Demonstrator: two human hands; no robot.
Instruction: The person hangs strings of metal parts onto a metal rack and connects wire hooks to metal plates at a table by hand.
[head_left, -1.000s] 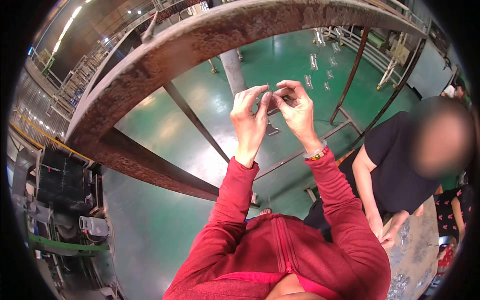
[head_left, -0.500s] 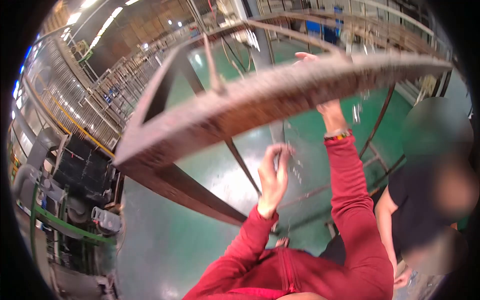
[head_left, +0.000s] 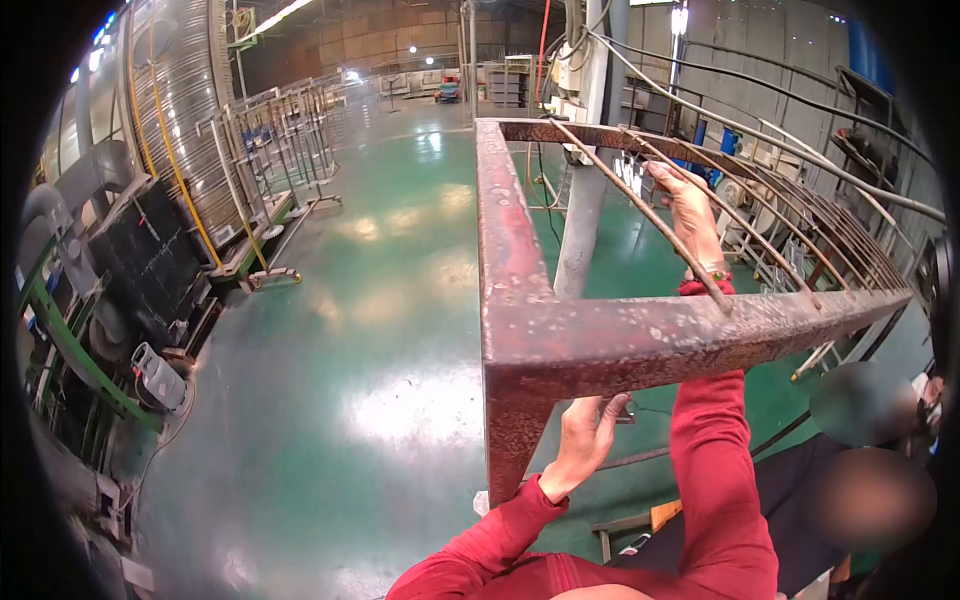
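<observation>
My right hand (head_left: 690, 212) is raised through the rusty metal frame (head_left: 640, 335), among its thin rods (head_left: 650, 210). Its fingers are curled and pinched together; what they grip is too small to make out. Shiny clear pieces (head_left: 629, 174) show just left of its fingertips. Below the near bar is my left hand (head_left: 583, 447), thumb upward, with its fingertips partly hidden by the bar. A small metal piece (head_left: 626, 409) shows beside the left thumb; whether the hand grips it is unclear.
A person in dark clothing (head_left: 800, 500) sits close at the lower right. A grey post (head_left: 583, 225) rises behind the frame. Wheeled racks (head_left: 270, 165), a gas cylinder (head_left: 160, 380) and a green rail (head_left: 90, 370) stand at the left, on the green floor (head_left: 330, 430).
The view has tilted up and turned left. My hands, together at first, have parted: the right has risen through the frame, while the left stays below the near bar.
</observation>
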